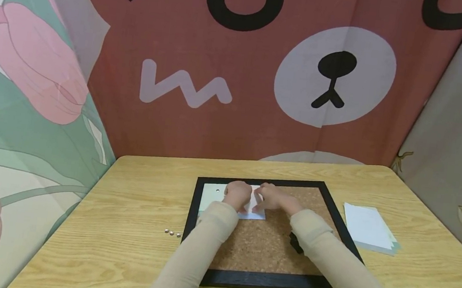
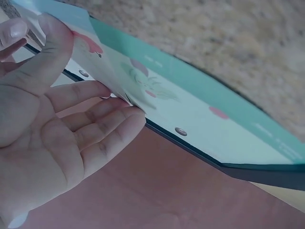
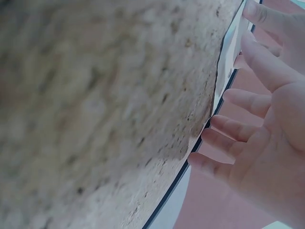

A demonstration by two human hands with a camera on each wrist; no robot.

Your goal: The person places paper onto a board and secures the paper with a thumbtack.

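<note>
A white sheet of paper (image 1: 253,216) lies near the top of the black-framed cork board (image 1: 261,252), beside a pale green printed card (image 1: 208,193). My left hand (image 1: 237,195) grips the sheet where it overlaps the card; its thumb (image 2: 56,40) bears on the paper and the other fingertips meet its upper edge. From the right side, my right hand (image 1: 273,199) holds the same sheet with bent thumb and forefinger. Both thumbs are close together. A round metal push pin (image 2: 180,131) sits in the card. Another pin (image 2: 84,73) shows beyond the left fingers.
Several small silver pins (image 1: 172,233) lie on the wooden table (image 1: 129,208), left of the board. A stack of paper sheets (image 1: 369,227) rests to the right. A small black object (image 1: 295,243) on the cork is partly hidden by my right forearm. A printed curtain hangs behind.
</note>
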